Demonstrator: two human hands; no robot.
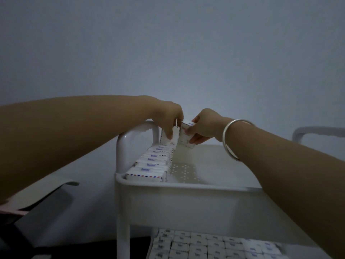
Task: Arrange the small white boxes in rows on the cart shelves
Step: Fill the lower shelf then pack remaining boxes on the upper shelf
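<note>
— At the far left corner of the cart's top shelf (209,165), what do your hands hold?

— Your right hand (203,126) pinches one small white box, the new box (183,137), between thumb and curled fingers. It is tilted and just above the shelf floor. Your left hand (168,118) has its fingers curled down over the end box (175,136), which stands upright at the far end of the row. The two boxes are side by side and appear to touch.

— And where do the other boxes lie?

— A single row of boxes (151,161) runs along the left wall of the top shelf, from the near rim back to your left hand, packed face to face beneath the cart handle (138,133). To the right of that row the perforated floor shows no boxes. Below, the lower shelf boxes (205,243) lie flat in close rows across all of that shelf that can be seen.

— How far along are you, then?

— By this view, the lower shelf looks finished. The top shelf holds its first row, and the box in your right hand seems to begin a second one beside it. Several more rows would be needed to fill the shelf. No loose supply of boxes is in view, and you cannot tell whether the cart has further shelves.

— Anything else worth labelling?

— A silver bangle (231,139) sits on your right wrist, and a plain wall (168,43) stands behind the cart.
</note>
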